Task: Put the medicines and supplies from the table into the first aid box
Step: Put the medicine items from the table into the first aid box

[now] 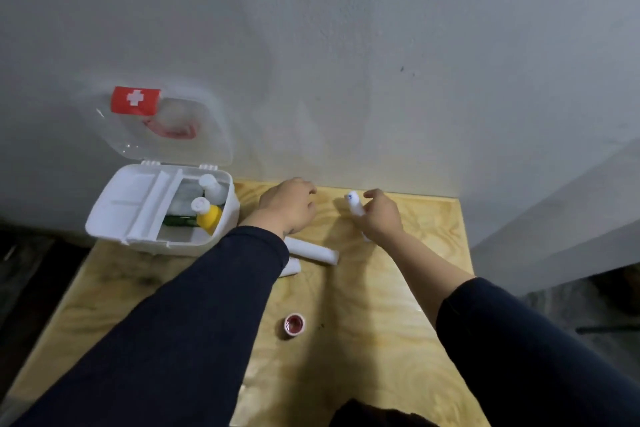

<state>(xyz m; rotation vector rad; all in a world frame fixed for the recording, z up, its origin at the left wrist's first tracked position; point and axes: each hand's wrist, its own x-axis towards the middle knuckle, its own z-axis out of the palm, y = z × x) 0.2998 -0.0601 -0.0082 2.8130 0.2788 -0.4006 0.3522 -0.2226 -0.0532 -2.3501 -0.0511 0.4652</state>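
Observation:
The white first aid box (114, 204) stands open at the table's far left, its clear lid (166, 128) with a red cross label leaning on the wall. Inside lie a yellow bottle (209, 218), a white bottle (213, 187) and a dark green item (180, 220). My right hand (379, 217) is shut on a small white tube (355, 203) near the wall. My left hand (291, 206) hovers just right of the box, fingers curled, holding nothing I can see. White gauze rolls (317, 251) lie under my left wrist. A red tape roll (294, 324) sits mid-table.
The wooden table (381, 322) butts against a grey wall (346, 62). The box overhangs the table's left edge. Dark floor lies to the left, and a grey ledge (554, 211) rises on the right.

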